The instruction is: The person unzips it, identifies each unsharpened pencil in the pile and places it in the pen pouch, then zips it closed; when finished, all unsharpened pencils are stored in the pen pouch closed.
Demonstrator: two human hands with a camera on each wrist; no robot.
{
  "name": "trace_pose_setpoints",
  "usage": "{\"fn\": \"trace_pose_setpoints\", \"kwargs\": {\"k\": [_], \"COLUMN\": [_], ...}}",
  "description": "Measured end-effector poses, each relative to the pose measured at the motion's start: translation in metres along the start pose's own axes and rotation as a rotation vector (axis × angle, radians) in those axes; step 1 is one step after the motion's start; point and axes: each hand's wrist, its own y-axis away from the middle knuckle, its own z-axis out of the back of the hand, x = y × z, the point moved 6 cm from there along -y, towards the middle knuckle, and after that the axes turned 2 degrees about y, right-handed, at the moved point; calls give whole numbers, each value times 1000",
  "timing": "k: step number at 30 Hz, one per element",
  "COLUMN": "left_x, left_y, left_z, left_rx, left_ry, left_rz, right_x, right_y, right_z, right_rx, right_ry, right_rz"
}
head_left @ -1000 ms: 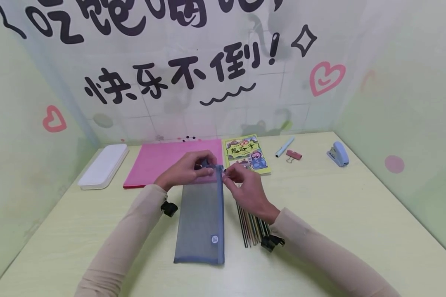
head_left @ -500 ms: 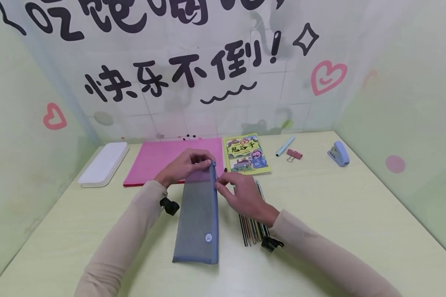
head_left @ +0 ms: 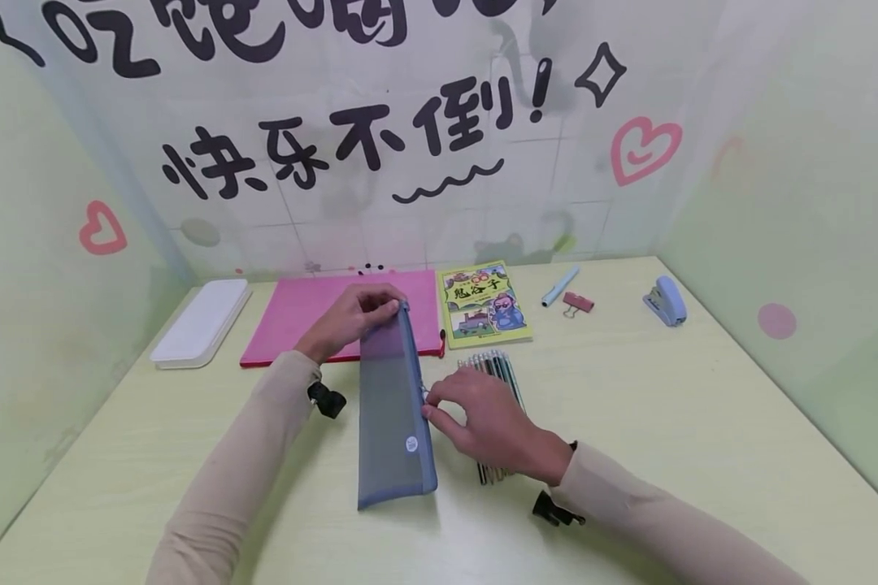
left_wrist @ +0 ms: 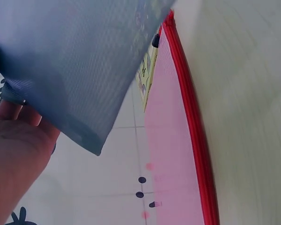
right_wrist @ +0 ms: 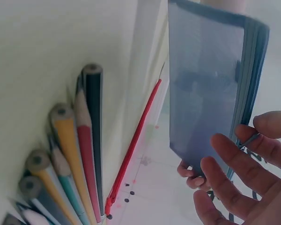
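A blue-grey mesh zipper pouch (head_left: 389, 406) hangs tilted between both hands, its zipper edge to the right. My left hand (head_left: 354, 317) grips its far top corner between thumb and fingers. Lower down that edge, my right hand (head_left: 486, 418) pinches the zipper pull (right_wrist: 249, 140) between thumb and index finger. In the right wrist view the other right fingers spread loosely over the pouch's mesh side. Beneath and beside the right hand lies a row of several pencils (head_left: 499, 366), partly covered by it; sharpened tips and flat ends alternate in the right wrist view.
Along the back lie a white case (head_left: 201, 325), a pink folder (head_left: 300, 317) with a red zipper edge, and a yellow comic-style book (head_left: 483, 305). Farther right are a light blue pen (head_left: 560, 286), a red binder clip (head_left: 579, 304) and a blue stapler (head_left: 666, 301). Walls enclose the table.
My right hand has drawn the zipper pull down along the pouch's edge toward me. My left hand has shifted slightly left and away with the corner, and the pouch has tilted.
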Motion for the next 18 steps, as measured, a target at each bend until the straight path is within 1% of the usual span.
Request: {"fn": "trace_pose_setpoints", "kwargs": {"k": [6, 12, 18], "left_x": [3, 6, 14], "left_y": [-3, -1, -2], "left_z": [6, 11, 15], "left_rx": [-21, -43, -58], "left_ry": [15, 22, 11], "left_rz": [19, 47, 58], "right_x": [8, 15, 17], "right_y": [12, 24, 34], "right_z": [3, 3, -1], "right_rx": [44, 47, 58], "right_ry": [-6, 19, 49], "right_rz": [-6, 37, 78]}}
